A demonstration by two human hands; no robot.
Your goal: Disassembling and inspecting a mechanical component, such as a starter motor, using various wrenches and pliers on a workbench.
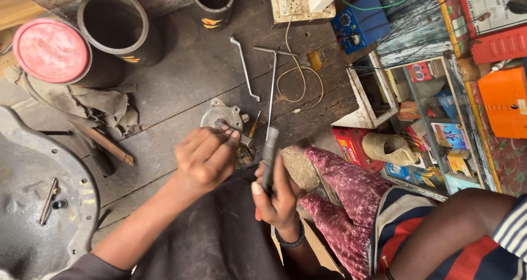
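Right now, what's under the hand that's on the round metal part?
Under the left hand lies a round grey metal part on the dark wooden table. Its top edge and a tab show; the fingers cover its lower half. The right hand grips a T-handle tool.

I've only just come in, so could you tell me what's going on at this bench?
A person works at a dark wooden bench. The left hand pinches a small round metal part, while the right hand grips the handle of a T-handle wrench. A bent rod lies beside it. Another person in a striped shirt sits close by.
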